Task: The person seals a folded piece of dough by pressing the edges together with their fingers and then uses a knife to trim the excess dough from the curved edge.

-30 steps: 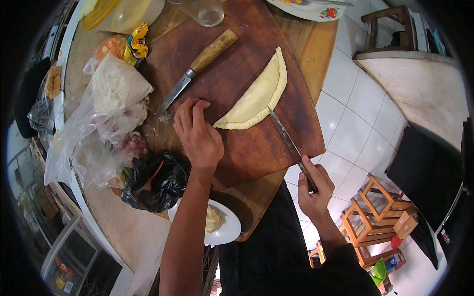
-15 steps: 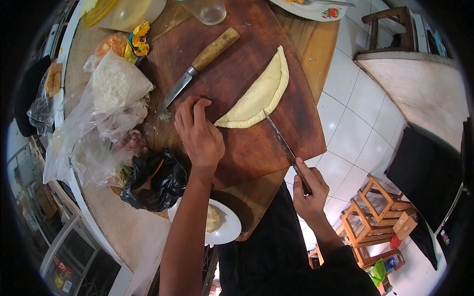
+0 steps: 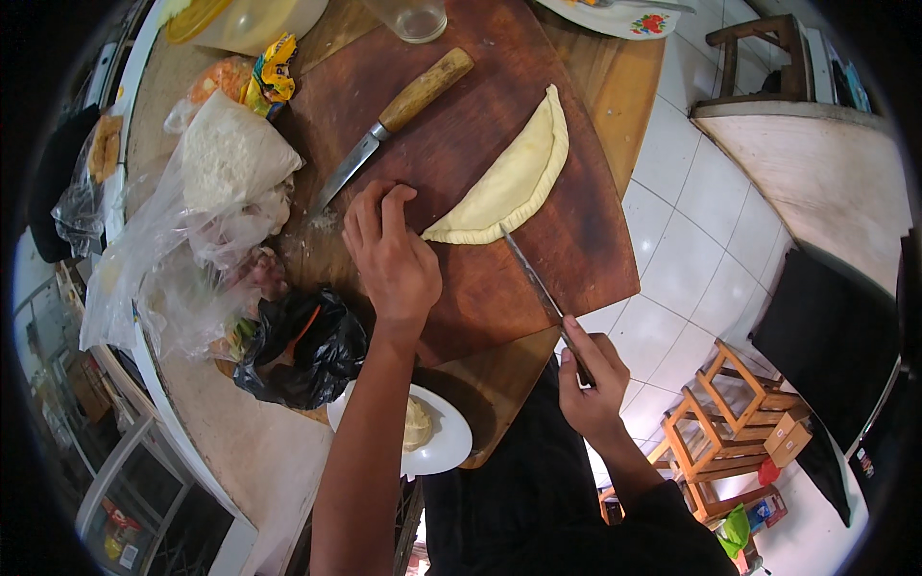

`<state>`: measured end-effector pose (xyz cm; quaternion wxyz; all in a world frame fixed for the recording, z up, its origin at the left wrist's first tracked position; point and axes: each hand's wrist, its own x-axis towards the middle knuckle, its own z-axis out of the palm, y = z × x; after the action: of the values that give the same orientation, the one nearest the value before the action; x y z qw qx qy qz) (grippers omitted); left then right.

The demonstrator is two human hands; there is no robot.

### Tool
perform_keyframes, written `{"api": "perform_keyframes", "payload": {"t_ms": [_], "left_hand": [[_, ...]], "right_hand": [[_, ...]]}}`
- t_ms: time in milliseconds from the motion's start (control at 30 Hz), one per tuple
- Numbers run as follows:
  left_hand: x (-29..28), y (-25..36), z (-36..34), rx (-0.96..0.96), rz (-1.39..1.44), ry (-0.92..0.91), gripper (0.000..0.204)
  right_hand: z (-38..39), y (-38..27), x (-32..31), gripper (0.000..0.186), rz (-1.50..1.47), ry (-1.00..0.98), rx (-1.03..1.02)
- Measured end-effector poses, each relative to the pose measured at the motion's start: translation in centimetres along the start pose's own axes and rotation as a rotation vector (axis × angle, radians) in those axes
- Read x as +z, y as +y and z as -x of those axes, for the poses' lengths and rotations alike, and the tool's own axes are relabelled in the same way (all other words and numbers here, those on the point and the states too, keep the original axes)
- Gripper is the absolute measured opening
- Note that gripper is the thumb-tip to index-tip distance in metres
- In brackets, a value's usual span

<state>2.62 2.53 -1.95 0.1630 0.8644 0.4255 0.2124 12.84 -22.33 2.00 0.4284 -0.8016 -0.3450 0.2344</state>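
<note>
A half-moon of pale filled pastry [image 3: 509, 178] lies flat on the reddish-brown wooden board [image 3: 461, 307]. Along its curved lower edge runs a ridged, pressed border. My right hand [image 3: 593, 379] is closed round the handle of a narrow, dark-bladed knife [image 3: 536, 278], whose tip touches that border toward the pastry's left end. Resting on the board just left of the pastry's left corner, my left hand [image 3: 392, 254] has loosely bent fingers and holds nothing. A larger knife with a wooden handle [image 3: 423, 93] lies beyond it.
On the left are a bag of white flour [image 3: 230, 154], a yellow packet [image 3: 272, 72] and a black plastic bag [image 3: 303, 350]. A white plate with dough [image 3: 447, 432] sits by my left forearm. At the far side stand a glass [image 3: 418, 24] and a flowered plate [image 3: 624, 21].
The narrow knife's tip has moved left along the pastry's border, and my right hand has shifted slightly left and nearer. My left hand stays in place; the whole view shifts a little.
</note>
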Motion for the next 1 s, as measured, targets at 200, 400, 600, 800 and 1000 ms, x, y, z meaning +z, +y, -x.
{"api": "perform_keyframes", "payload": {"t_ms": [200, 400, 600, 800, 1000], "left_hand": [[-0.1, 0.2, -0.2, -0.005, 0.016, 0.017, 0.043], [0.1, 0.4, -0.1, -0.012, 0.033, 0.011, 0.042], [0.2, -0.1, -0.1, 0.023, 0.022, 0.017, 0.046], [0.1, 0.0, 0.0, 0.011, 0.025, -0.001, 0.047], [0.2, 0.2, -0.1, 0.003, 0.028, -0.001, 0.047]], "right_hand": [[0.4, -0.2, 0.8, 0.05, -0.013, 0.038, -0.024], [0.8, -0.6, 1.6, 0.052, 0.056, -0.021, -0.011], [1.3, -1.3, 2.2, 0.054, 0.057, -0.004, -0.025], [1.8, -2.0, 3.1, 0.055, 0.082, 0.012, 0.015], [1.6, -2.8, 3.7, 0.053, 0.064, 0.021, 0.048]]}}
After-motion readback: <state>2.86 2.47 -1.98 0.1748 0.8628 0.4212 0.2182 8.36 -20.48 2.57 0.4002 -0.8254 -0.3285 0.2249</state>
